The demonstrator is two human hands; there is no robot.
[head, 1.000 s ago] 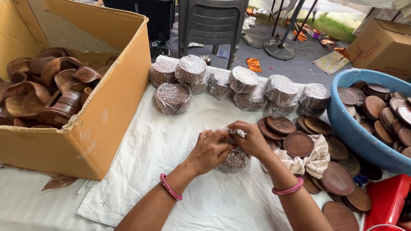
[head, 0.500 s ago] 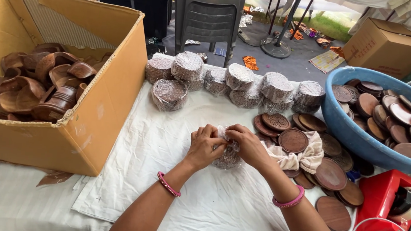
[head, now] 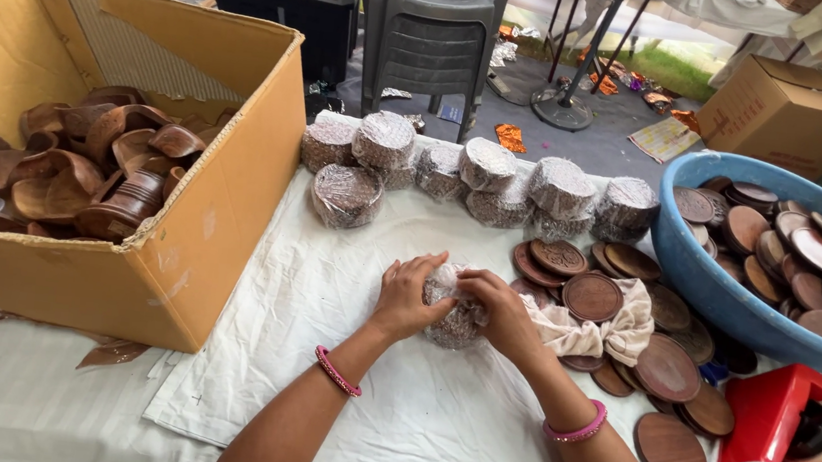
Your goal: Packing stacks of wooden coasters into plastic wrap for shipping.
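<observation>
Plastic-wrapped stack of wooden discs (head: 451, 317) is clasped between left hand (head: 407, 296) and right hand (head: 502, 312) on white cloth (head: 341, 335)

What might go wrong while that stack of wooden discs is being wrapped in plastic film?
Both hands, left hand and right hand, clasp the film-wrapped stack of discs; the thin film could tear or loosen. The loose wooden discs lie crowded close by the right forearm, so an elbow might nudge them. The wrapped bundles sit piled and could roll.
</observation>
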